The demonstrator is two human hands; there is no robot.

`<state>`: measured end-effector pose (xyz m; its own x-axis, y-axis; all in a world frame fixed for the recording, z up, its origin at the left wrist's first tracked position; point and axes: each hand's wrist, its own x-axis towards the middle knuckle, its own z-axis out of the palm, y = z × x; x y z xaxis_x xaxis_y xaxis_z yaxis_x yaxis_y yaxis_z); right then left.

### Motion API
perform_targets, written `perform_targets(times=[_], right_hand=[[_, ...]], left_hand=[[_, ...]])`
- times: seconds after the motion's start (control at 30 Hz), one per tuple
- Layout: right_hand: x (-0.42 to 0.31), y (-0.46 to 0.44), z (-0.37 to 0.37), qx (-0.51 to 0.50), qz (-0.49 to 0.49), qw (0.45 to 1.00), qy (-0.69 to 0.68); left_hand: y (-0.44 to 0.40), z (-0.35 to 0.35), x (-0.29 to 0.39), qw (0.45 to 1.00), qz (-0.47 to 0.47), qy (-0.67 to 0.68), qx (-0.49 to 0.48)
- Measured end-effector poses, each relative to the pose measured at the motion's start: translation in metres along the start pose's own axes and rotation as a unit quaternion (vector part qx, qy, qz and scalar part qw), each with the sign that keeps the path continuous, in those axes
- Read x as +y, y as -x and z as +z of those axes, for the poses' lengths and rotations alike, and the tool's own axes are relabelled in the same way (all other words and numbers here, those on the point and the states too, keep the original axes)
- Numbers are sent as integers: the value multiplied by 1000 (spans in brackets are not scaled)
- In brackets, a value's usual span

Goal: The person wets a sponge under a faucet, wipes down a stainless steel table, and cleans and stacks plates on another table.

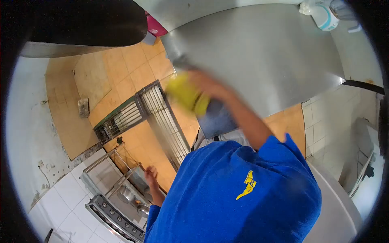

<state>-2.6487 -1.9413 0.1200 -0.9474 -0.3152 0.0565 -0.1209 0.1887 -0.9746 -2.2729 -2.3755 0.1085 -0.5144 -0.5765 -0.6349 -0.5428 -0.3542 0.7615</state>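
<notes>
My right hand [206, 83] is closed on a yellow cloth [184, 95], which is smeared by motion. Hand and cloth are at the near left edge of a stainless steel table [259, 52]; whether the cloth touches the metal I cannot tell. A dark flat surface [219, 117] shows just below the forearm. Down at my left side, my left hand [151, 175] has its fingers loosely apart and holds nothing visible. Close to it is a metal frame rack [117, 158] with metal pots [126, 194] beside it.
A stove front with several knobs [115, 216] lies at lower left. Metal drain grates [158, 105] cross the orange tiled floor [142, 139]. A block [83, 108] sits by the wall. A white-and-blue container [324, 18] stands at the table's far right corner; a dark curved shape [81, 20] fills the upper left.
</notes>
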Motion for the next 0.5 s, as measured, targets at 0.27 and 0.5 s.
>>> perform_targets(times=[0.27, 0.5], right_hand=[[102, -32, -128, 418, 186, 786, 415], [-31, -12, 219, -341, -90, 935, 30]], left_hand=[[70, -97, -126, 974, -159, -150, -61], [44, -88, -106, 992, -95, -57, -60]])
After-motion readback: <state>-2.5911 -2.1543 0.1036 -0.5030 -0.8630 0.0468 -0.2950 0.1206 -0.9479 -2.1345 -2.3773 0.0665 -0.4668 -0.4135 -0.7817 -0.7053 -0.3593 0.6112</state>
